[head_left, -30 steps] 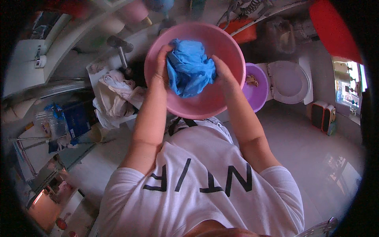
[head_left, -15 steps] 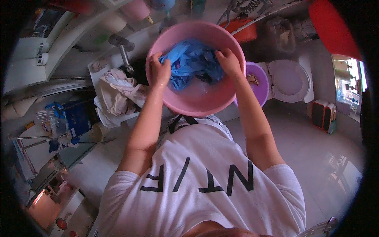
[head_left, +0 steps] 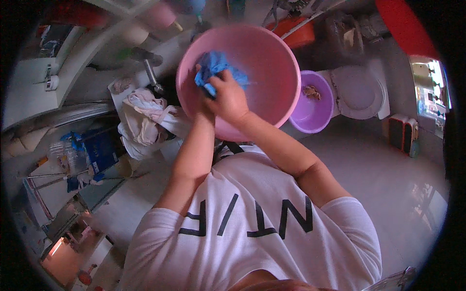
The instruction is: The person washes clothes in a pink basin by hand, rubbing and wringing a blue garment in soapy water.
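Note:
A wide pink basin (head_left: 272,104) stands in front of me, with a bunched blue cloth (head_left: 213,65) at its left side. The cloth looks like a wet garment, but its shape is too crumpled to name the kind. My right hand (head_left: 229,99) is closed over the near part of the bundle, its fingers pressed into the fabric. Under and beside it, my left hand (head_left: 206,109) grips the same cloth from the left; most of its fingers are hidden by the right hand and the folds. Both hands are inside the basin, close together.
A purple basin (head_left: 325,114) with a brown scrap in it stands right of the pink one, beside a toilet (head_left: 361,94). Pale laundry (head_left: 143,114) lies heaped at the left, near a metal faucet (head_left: 151,75). An orange-edged black box (head_left: 399,133) sits farther right.
My right hand has crossed leftward to join the left. The blue cloth, spread between both hands before, is now gathered into a bundle at the basin's left side.

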